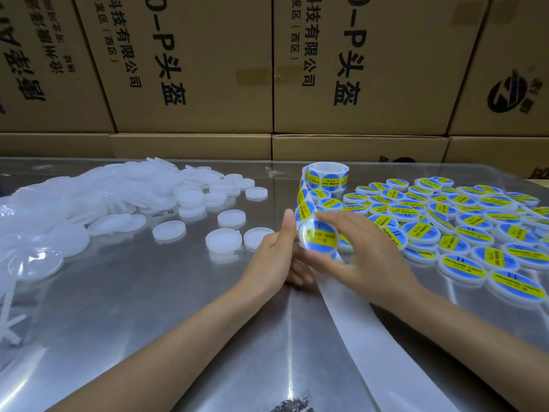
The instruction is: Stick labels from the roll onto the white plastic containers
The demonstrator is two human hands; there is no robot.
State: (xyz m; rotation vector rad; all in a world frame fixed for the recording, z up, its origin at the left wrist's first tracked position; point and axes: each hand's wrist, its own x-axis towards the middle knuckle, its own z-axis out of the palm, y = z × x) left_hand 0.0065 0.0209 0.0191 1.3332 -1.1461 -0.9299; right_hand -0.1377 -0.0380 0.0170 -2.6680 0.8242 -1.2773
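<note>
A roll of round blue-and-yellow labels (326,177) stands upright at the table's middle. Its strip runs down toward my hands, and the bare white backing (371,331) trails off to the front right. My left hand (276,254) holds a white round container (318,237) tilted up, thumb along its left edge. A blue-and-yellow label shows on the container's face. My right hand (362,251) lies over its right side with the fingers reaching across the label. Plain white containers (169,231) lie scattered to the left.
Labelled containers (463,230) cover the right part of the shiny table (148,307). A heap of plain white containers (98,194) and clear plastic bags (26,257) fills the left. Stacked cardboard boxes (193,69) form a wall behind the table.
</note>
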